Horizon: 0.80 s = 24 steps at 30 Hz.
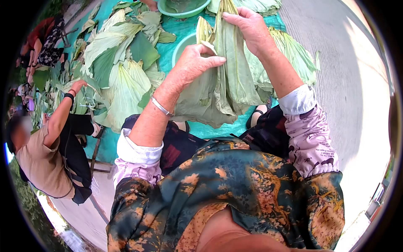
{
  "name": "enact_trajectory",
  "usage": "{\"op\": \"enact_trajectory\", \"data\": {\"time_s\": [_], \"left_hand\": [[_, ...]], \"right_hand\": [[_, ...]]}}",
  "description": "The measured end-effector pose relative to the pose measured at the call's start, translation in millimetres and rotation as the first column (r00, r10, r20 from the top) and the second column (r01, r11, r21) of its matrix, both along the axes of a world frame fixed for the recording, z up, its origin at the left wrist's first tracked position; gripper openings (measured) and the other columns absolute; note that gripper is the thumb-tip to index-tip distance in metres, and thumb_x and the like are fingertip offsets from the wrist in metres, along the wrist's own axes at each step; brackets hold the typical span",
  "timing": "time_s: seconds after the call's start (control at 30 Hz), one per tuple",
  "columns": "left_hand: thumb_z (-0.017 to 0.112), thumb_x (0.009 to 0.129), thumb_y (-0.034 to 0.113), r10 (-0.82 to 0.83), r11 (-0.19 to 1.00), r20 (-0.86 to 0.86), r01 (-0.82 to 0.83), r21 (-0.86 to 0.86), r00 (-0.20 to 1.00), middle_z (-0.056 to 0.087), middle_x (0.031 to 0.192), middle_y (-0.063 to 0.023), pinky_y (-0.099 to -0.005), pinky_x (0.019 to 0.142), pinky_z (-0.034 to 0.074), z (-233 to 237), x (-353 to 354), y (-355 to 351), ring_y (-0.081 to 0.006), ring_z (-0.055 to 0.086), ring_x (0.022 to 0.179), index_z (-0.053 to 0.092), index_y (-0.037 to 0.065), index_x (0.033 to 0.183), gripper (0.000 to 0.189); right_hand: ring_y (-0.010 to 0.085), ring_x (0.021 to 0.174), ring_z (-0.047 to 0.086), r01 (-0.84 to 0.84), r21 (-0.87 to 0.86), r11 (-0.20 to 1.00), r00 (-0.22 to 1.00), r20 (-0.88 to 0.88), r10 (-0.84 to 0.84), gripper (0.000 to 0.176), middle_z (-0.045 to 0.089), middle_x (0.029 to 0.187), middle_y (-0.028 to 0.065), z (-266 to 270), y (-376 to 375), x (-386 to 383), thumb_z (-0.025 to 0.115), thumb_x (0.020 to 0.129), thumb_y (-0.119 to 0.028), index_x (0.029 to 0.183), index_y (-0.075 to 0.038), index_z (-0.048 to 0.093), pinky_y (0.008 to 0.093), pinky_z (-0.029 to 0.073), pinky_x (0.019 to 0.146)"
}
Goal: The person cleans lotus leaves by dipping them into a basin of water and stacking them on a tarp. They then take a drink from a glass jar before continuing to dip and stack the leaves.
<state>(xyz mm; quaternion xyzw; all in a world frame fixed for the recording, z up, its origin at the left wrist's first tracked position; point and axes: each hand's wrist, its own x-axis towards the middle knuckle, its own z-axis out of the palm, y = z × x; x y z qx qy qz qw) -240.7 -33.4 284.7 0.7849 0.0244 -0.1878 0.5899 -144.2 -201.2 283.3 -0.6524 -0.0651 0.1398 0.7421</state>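
Dark floral fabric (pixel 252 185) is seen closest, and just past it some limp green leaves (pixel 237 75) are held up over a teal sheet (pixel 228 129). Near their gathered tops they're pinched by the right hand (pixel 250 27), thumb against fingers; lower down they're gripped by the left hand (pixel 192 65), fingers curled. Loose leaves (pixel 128 86), a green basin (pixel 184 14) and a seated person (pixel 48 155) are seen farther out.

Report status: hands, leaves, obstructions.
Left hand and right hand both gripping large leaves, hanging in folds. Green basin partly hidden behind left hand. Nothing visibly blocking either hand.
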Motion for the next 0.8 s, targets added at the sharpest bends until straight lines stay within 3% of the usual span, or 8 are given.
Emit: {"op": "enact_trajectory", "data": {"time_s": [0.07,0.17,0.23,0.3,0.37,0.67,0.77,0.8], "left_hand": [[0.071,0.075,0.02,0.05,0.997,-0.02,-0.051,-0.056,0.999,0.062,0.085,-0.0036,-0.0254,0.078,0.043,1.3,1.2,5.2,-0.0105,0.055,0.08,0.064,-0.002,0.092,0.028],[0.069,0.077,0.019,0.171,0.958,-0.043,-0.176,-0.225,0.984,0.061,0.082,-0.002,-0.0248,0.075,0.042,3.5,-2.4,16.7,-0.0099,0.054,0.077,0.064,-0.001,0.088,0.023],[0.068,0.077,0.018,0.162,0.96,-0.07,-0.174,-0.217,0.984,0.06,0.081,-0.0011,-0.0243,0.072,0.043,7.0,-2.1,27.5,-0.0087,0.053,0.076,0.064,-0.001,0.086,0.021],[0.069,0.077,0.018,0.12,0.976,-0.058,-0.129,-0.177,0.991,0.062,0.083,-0.0027,-0.0252,0.07,0.046,7.0,-1.0,37.2,-0.0093,0.055,0.076,0.064,-0.003,0.09,0.026],[0.065,0.079,0.014,0.128,0.978,-0.049,-0.134,-0.162,0.991,0.058,0.08,0.0014,-0.0227,0.07,0.043,10.1,-2.6,36.6,-0.0064,0.052,0.073,0.062,0.002,0.081,0.013],[0.06,0.083,0.011,0.162,0.975,0.037,-0.154,-0.161,0.986,0.064,0.092,-0.0035,-0.0238,0.076,0.046,-0.2,5.4,59.9,-0.0093,0.058,0.082,0.061,-0.001,0.101,0.022],[0.061,0.082,0.011,0.182,0.975,0.076,-0.17,-0.145,0.98,0.063,0.092,-0.004,-0.0251,0.077,0.046,-0.7,5.9,59.4,-0.0099,0.056,0.082,0.061,-0.005,0.1,0.025],[0.06,0.083,0.012,0.174,0.975,0.075,-0.162,-0.15,0.982,0.062,0.094,-0.0042,-0.025,0.078,0.045,-0.4,6.0,58.7,-0.01,0.057,0.084,0.06,-0.004,0.103,0.026]], "right_hand": [[0.0131,0.081,0.06,-0.154,-0.02,0.988,0.981,-0.119,0.151,0.03,0.063,0.089,0.0042,10.1,-2.9,-4.7,0.068,0.079,-0.021,0.101,-0.003,0.06,0.0268,0.048,0.072],[0.0139,0.084,0.061,-0.376,-0.078,0.923,0.916,-0.179,0.359,0.039,0.064,0.09,0.0037,4.1,-13.3,-7.1,0.069,0.078,-0.03,0.107,-0.005,0.06,0.0296,0.047,0.077],[0.0141,0.085,0.061,-0.507,-0.101,0.856,0.855,-0.184,0.485,0.04,0.064,0.091,0.0034,4.7,-20.9,-5.9,0.07,0.077,-0.029,0.107,-0.005,0.06,0.0312,0.046,0.079],[0.0137,0.085,0.06,-0.478,-0.131,0.868,0.875,-0.159,0.458,0.04,0.064,0.092,0.0036,-1.1,-24.6,-0.1,0.07,0.076,-0.027,0.108,-0.005,0.061,0.0305,0.046,0.079],[0.0134,0.084,0.06,-0.439,-0.256,0.861,0.898,-0.103,0.427,0.039,0.065,0.093,0.0038,2.2,-29.2,2.3,0.07,0.076,-0.025,0.108,-0.005,0.061,0.0289,0.046,0.079],[0.0093,0.086,0.061,-0.427,-0.203,0.881,0.904,-0.11,0.413,0.038,0.064,0.098,0.0029,-1.0,-41.8,6.6,0.064,0.083,-0.022,0.116,-0.005,0.058,0.0249,0.049,0.08],[0.0113,0.069,0.056,-0.423,-0.124,0.898,0.903,-0.139,0.407,0.018,0.061,0.08,-0.0001,4.0,-38.8,4.3,0.061,0.08,-0.011,0.097,-0.004,0.062,0.0253,0.046,0.062],[0.0104,0.076,0.057,-0.413,-0.178,0.893,0.91,-0.113,0.399,0.025,0.061,0.087,0.0007,4.9,-39.4,3.4,0.061,0.082,-0.016,0.104,-0.005,0.06,0.0251,0.046,0.068]]}}
